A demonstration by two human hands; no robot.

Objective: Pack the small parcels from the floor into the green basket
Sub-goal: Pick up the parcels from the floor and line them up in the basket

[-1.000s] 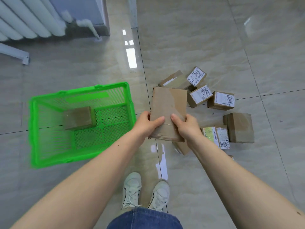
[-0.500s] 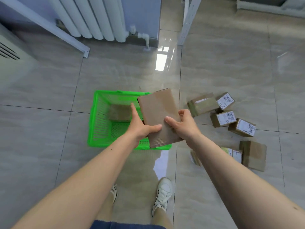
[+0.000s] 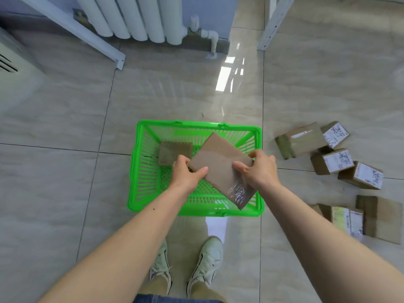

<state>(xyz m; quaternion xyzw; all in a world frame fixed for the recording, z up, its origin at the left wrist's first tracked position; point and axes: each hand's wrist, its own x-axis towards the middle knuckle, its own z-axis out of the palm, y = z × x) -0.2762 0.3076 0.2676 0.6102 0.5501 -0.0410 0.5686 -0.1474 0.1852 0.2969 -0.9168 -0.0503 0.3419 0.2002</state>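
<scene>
A flat brown cardboard parcel [image 3: 220, 167] hangs tilted over the green basket [image 3: 140, 171], held on both sides. My left hand [image 3: 188, 171] grips its left edge and my right hand [image 3: 260, 169] its right edge. One small brown parcel [image 3: 175, 153] lies on the basket's mesh floor at the far left. Several parcels remain on the floor to the right: a plain box [image 3: 299, 139], three with white labels [image 3: 335, 133] [image 3: 332, 160] [image 3: 363, 176], and more near my right forearm [image 3: 380, 217].
A white radiator [image 3: 140, 16] with a pipe stands against the far wall. White metal frame legs [image 3: 87, 33] [image 3: 271, 20] reach the floor near it. A pale appliance [image 3: 13, 62] sits at the far left. My shoes [image 3: 188, 267] stand just before the basket.
I have carried the flat parcel left from the pile until it hangs over the basket, and it has turned to a diagonal. The view has swung so that the basket sits centred in front of me.
</scene>
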